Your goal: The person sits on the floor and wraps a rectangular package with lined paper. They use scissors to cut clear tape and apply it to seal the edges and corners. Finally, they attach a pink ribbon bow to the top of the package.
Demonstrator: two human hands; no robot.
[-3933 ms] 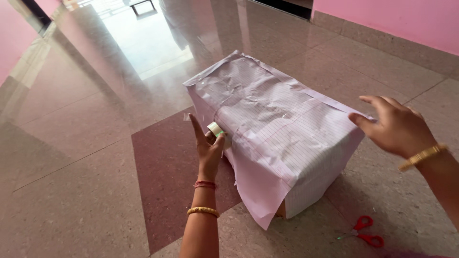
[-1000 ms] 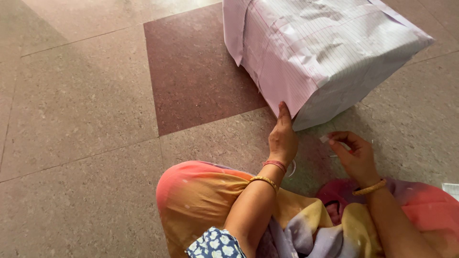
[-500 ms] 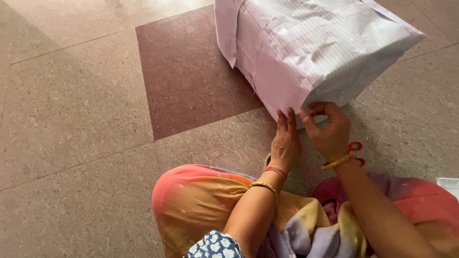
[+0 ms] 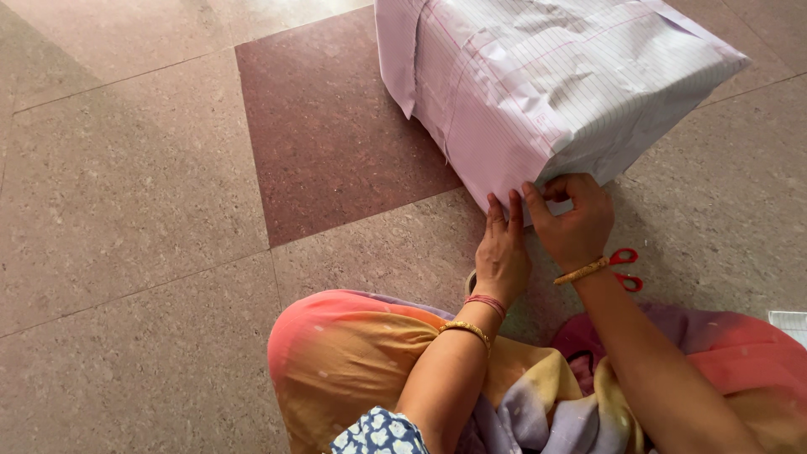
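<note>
1. Hands now meet at the near bottom corner of the paper-wrapped box (image 4: 546, 92); a second ago they were apart.
2. Left hand (image 4: 502, 252) lies flat, fingers extended, pressing the paper.
3. Right hand (image 4: 576, 220) curls, pinching the fold there.
4. Box stands on the floor (image 4: 126, 210), red scissors (image 4: 626, 269) behind the right wrist.

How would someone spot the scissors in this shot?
Start at the big paper-wrapped box on the tiled floor. Drop to the right hand at its near corner. Behind that wrist lie the scissors, only their red loop handles visible.
</note>
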